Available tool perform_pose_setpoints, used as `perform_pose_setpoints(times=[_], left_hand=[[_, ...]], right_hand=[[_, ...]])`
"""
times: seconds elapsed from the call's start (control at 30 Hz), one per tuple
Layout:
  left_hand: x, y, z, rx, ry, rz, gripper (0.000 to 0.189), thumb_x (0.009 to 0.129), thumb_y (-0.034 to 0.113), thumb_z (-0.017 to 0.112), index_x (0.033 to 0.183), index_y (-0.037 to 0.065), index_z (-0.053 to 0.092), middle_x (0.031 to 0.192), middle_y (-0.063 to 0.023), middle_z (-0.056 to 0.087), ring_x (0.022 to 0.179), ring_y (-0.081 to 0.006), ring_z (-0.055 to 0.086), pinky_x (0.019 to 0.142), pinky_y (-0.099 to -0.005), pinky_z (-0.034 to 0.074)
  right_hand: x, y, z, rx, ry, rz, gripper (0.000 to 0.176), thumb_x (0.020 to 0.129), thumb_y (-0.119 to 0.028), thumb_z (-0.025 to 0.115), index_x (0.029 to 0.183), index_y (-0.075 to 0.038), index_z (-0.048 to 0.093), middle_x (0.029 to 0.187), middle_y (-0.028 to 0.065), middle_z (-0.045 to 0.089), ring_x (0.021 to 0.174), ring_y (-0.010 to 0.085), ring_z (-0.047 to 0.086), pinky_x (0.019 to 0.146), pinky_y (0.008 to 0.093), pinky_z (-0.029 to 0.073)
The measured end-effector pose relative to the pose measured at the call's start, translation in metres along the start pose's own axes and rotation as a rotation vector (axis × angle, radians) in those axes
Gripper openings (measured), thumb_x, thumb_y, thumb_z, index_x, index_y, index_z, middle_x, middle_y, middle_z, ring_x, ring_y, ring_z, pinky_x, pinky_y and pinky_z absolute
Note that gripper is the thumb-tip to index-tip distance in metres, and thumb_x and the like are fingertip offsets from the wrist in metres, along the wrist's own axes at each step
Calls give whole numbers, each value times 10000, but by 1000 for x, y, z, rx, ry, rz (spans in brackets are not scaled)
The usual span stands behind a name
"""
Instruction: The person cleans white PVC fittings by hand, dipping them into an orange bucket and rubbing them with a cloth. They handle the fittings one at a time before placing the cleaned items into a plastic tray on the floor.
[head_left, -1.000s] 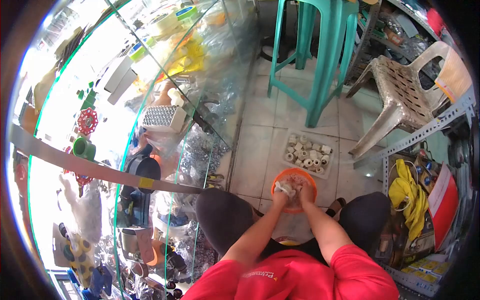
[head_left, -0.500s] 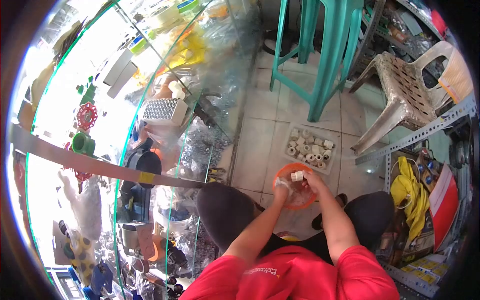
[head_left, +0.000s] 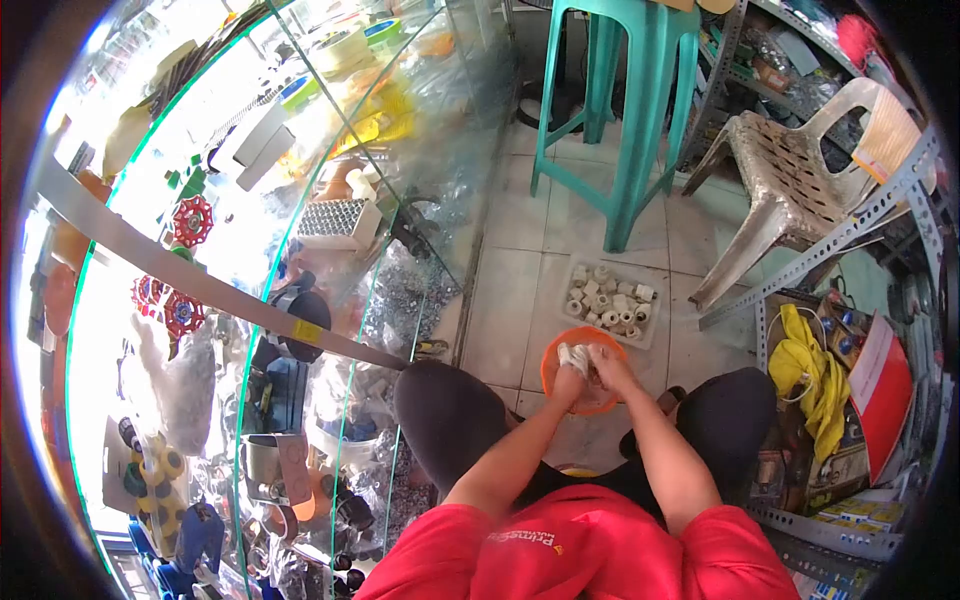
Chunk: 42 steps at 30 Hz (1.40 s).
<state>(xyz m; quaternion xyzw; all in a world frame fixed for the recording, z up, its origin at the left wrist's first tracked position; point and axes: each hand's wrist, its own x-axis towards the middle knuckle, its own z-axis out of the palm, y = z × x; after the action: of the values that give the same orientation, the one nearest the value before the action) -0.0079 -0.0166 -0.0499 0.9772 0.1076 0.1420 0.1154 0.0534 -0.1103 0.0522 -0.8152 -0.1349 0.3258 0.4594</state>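
Observation:
I crouch over a small orange basin [head_left: 549, 372] on the tiled floor between my knees. My left hand [head_left: 568, 386] grips a white cloth [head_left: 574, 356] above the basin. My right hand [head_left: 612, 368] is closed against that cloth from the right, around a white pipe fitting that the cloth mostly hides. Both hands touch over the middle of the basin. Just beyond the basin lies a shallow white tray [head_left: 652, 322] with several white pipe fittings [head_left: 604, 298].
A glass display case [head_left: 330, 230] full of hardware runs along my left. A teal plastic stool [head_left: 625, 120] and a worn plastic chair [head_left: 800, 190] stand ahead. Metal shelving [head_left: 850, 240] with a yellow item [head_left: 808, 375] and boxes is on my right.
My right hand lifted a white fitting out of the basin, then brought it to the cloth in my left hand. Both hands now press together around it.

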Motion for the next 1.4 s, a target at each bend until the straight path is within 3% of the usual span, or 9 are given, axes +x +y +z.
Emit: perform_pose_setpoints(times=[0.13,0.27,0.4,0.63,0.77,0.87,1.07,1.27,1.4], left_hand=[[-5,-21,71,-1363,-42,-614,324,786,192,457,1036,-14,464,1027,-121,499,934,-292,488,869,-429,374],[7,-3,-21,-60,-292,108,352,803,213,446,1071,-15,444,1048,-139,493,922,-309,503,860,-408,388],[-1,7,-8,-1239,-49,-371,334,815,188,420,1087,-7,436,1051,-148,490,957,-313,485,868,-439,359],[1,3,-5,-1101,57,-206,270,868,211,371,1062,45,458,957,-70,518,880,-216,508,774,-330,405],[16,12,-74,-467,-493,-180,318,831,186,364,1095,30,451,1059,-147,497,962,-274,482,814,-340,386],[3,2,-16,-935,-71,-189,258,856,226,414,1019,42,490,897,-35,545,806,-175,532,680,-322,426],[11,1,-56,-1825,-438,-788,263,826,159,462,1069,60,473,997,-22,506,874,-112,490,719,-267,412],[7,-8,-4,-1546,-227,-553,241,828,178,442,1033,68,505,990,-55,527,879,-163,510,706,-280,413],[8,-5,-14,-644,-320,-30,356,788,213,455,1124,95,462,1097,-70,492,1006,-213,455,858,-381,323]], right_hand=[[0,23,11,238,26,-15,327,873,-391,362,947,-107,506,620,-5,438,462,78,383,402,204,310],[-15,3,-9,778,-262,336,268,868,-378,389,928,-137,491,620,-27,411,469,60,345,402,178,260],[-13,-2,-13,847,-294,336,239,867,-370,396,900,-145,471,650,-20,431,487,54,351,408,173,256],[-1,24,20,159,204,-141,318,805,-268,514,1001,-21,474,878,107,534,768,217,525,706,329,416],[-9,19,19,33,314,-164,356,777,-260,561,1016,-16,463,905,123,533,797,231,527,715,337,412],[2,24,12,86,299,-194,351,776,-235,572,1030,-32,442,881,104,532,805,186,515,715,299,408],[-9,0,-11,127,136,-255,364,780,-243,570,1048,-39,433,881,74,543,780,156,516,694,279,413],[-1,6,-17,105,87,-19,345,801,-314,527,998,-34,486,856,82,558,750,161,530,661,286,413],[-6,0,-16,-106,112,-53,421,781,-375,526,983,-6,527,889,137,576,824,214,551,724,319,422]])
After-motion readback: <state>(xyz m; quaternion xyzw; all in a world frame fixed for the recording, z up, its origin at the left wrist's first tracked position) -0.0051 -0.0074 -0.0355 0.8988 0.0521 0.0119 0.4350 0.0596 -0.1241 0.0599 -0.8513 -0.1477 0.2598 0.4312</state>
